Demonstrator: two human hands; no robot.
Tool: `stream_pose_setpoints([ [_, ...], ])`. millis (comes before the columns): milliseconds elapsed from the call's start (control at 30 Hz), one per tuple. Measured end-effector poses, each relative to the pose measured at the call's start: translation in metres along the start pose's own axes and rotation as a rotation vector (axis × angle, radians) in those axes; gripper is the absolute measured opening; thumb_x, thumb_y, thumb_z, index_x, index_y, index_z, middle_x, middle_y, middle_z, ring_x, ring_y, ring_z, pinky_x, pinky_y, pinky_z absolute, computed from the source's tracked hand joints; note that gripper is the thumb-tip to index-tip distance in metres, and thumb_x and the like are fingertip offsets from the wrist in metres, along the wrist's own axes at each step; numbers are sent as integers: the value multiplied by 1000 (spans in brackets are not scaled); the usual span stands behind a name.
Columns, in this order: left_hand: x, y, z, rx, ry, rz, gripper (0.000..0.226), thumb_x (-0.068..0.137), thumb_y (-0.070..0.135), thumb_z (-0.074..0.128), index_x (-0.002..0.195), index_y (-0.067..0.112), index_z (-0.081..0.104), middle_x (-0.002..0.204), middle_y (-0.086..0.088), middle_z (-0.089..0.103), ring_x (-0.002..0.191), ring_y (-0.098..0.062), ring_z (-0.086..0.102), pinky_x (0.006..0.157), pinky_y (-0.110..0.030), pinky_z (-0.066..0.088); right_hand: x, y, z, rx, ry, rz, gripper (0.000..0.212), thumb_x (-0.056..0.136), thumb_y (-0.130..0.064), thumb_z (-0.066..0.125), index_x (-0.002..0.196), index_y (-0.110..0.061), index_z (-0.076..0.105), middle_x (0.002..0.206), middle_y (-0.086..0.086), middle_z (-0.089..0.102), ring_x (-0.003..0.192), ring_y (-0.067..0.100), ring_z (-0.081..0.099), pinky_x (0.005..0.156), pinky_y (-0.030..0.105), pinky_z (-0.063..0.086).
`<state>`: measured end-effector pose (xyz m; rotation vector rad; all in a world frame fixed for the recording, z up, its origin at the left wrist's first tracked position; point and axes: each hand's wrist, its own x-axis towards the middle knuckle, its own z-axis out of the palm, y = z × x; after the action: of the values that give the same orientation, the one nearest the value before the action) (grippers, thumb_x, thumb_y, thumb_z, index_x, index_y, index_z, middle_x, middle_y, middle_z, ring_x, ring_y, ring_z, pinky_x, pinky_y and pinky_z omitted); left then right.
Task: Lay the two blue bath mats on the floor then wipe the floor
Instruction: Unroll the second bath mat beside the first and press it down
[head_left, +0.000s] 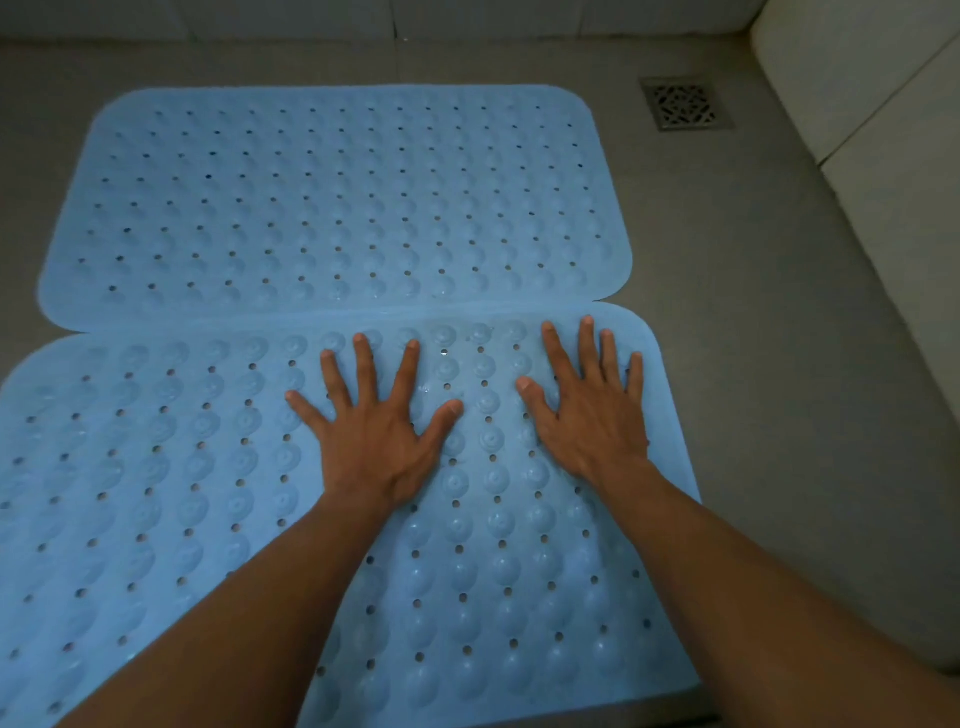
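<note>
Floor: You are looking down at a dim grey floor (753, 312), which is meeting cream wall tiles (883, 104) on the right.
Drain: A square metal drain grate (684, 104) is sitting in the floor near the far right corner, well apart from the mats.
Far mat: The far blue mat (332, 208) is lying flat on the floor, with rounded corners, rows of small holes and low bumps.
Near mat: The near blue mat (156, 493) is lying just in front of it, and their long edges are touching. Its round bumps are showing more strongly.
Left hand: Your left hand (376, 447) is pressing palm down on the near mat, with fingers straight and spread, gripping nothing.
Right hand: Your right hand (592, 415) is resting flat beside it near the mat's far right corner, also with straight fingers and holding nothing.
</note>
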<state>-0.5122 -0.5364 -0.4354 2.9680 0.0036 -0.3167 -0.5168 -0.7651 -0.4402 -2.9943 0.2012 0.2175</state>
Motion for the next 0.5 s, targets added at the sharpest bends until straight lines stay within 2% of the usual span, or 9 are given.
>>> stream_pose_setpoints([
  [133, 2, -1, 0, 8, -1, -1, 82, 82, 87, 6, 152, 48, -12, 163, 5, -22, 148, -37, -21, 108, -74, -11, 1, -2, 0, 18, -8, 11, 71, 95, -70, 15, 157, -41, -3, 167, 4, -9, 153, 26, -7, 121, 54, -6],
  [200, 3, -26, -3, 22, 9, -17, 82, 83, 86, 6, 152, 47, -11, 164, 6, -20, 148, -38, -20, 108, -74, -10, 0, -28, 8, 18, -11, -5, 71, 95, -70, 14, 157, -41, -4, 167, 4, -10, 153, 26, -8, 121, 54, -6],
  [333, 4, -30, -3, 39, -17, -24, 82, 83, 86, 6, 153, 46, -11, 163, 5, -21, 148, -38, -20, 108, -74, -8, 2, -32, 8, 21, -17, 2, 71, 94, -70, 12, 157, -41, -4, 167, 4, -10, 153, 26, -8, 122, 53, -6],
  [500, 6, -29, -7, 24, -64, -17, 82, 82, 86, 4, 151, 46, -17, 162, 6, -26, 146, -38, -25, 107, -74, -11, 4, -31, 1, 13, -108, -11, 70, 96, -69, 9, 155, -39, -14, 165, 6, -20, 151, 26, -18, 120, 54, -12],
])
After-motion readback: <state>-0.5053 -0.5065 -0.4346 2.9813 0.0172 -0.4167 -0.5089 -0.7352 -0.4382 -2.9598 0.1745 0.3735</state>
